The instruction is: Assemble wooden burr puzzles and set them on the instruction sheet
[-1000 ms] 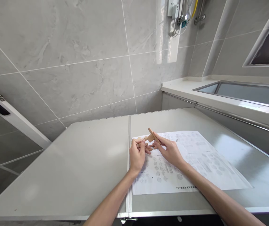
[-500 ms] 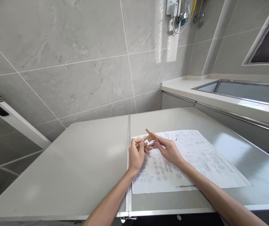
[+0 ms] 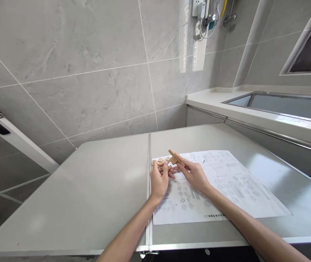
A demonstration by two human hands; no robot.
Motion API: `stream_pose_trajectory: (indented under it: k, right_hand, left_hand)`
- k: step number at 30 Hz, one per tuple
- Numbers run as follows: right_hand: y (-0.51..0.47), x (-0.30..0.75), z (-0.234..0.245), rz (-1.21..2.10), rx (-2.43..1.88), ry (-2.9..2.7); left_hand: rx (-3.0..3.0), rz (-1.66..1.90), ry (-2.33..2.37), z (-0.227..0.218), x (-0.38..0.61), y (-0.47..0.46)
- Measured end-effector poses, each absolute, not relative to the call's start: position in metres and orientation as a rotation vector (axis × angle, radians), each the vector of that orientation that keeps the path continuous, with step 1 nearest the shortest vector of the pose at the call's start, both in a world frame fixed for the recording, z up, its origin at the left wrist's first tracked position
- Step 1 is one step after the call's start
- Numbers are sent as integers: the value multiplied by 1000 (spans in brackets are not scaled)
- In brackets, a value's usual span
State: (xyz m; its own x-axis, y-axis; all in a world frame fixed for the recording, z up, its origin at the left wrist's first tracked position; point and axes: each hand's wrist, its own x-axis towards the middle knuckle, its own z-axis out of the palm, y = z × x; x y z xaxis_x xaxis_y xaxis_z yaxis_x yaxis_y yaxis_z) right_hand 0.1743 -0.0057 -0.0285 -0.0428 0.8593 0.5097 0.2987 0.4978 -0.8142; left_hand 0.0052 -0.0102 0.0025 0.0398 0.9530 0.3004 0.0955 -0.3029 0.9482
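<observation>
My left hand (image 3: pixel 159 180) is closed, thumb and fingers pinching a small notched wooden puzzle piece (image 3: pixel 161 168) of pale tan wood. My right hand (image 3: pixel 195 174) grips a longer notched wooden stick (image 3: pixel 174 157) between thumb and fingers, tilted up to the left. The two wooden parts meet or overlap between my fingertips; whether they interlock, I cannot tell. Below both hands lies a large white instruction sheet (image 3: pixel 177 214) printed with rows of small grey diagrams. Other little wood bits show near my left fingers, partly hidden.
The grey folding table (image 3: pixel 103 196) has a metal seam (image 3: pixel 149 182) left of the sheet. To the right stands a white counter (image 3: pixel 207 99) with a glass-topped panel (image 3: pixel 286 105). A tiled wall (image 3: pixel 90 91) rises behind the table; a socket with cables (image 3: pixel 201 10) is on it.
My left hand has shifted slightly to the right, toward the stick. The piece in it has turned a little. My right hand stays nearly still.
</observation>
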Motion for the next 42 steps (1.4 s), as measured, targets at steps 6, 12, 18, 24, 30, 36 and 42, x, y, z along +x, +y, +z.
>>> stream_pose_trajectory:
  k: [6,12,18,24,30,36,42]
  right_hand:
    - [-7,173,-29,565,-1036,-1626]
    - [-9,172,-29,533,-1033,-1632]
    - [-7,174,-27,587,-976,-1628]
    - [-11,174,-19,607,-980,-1669]
    - [-16,169,-15,549,-1047,-1715]
    - [-19,163,-15,502,-1017,-1761]
    - [-15,165,-22,430,-1073,-1694]
  left_hand:
    - [1522,1363,1096,3,5,-11]
    - [1507,1369,1084,3,6,-11]
    - [1533,1364,1086,5,6,-11]
    - [1521,1356,1086,4,5,-11]
    - [1513,1348,1087,5,6,-12]
    - [1517,1338,1097,6,10,-13]
    - [1475,1328,1059,6,13,-14]
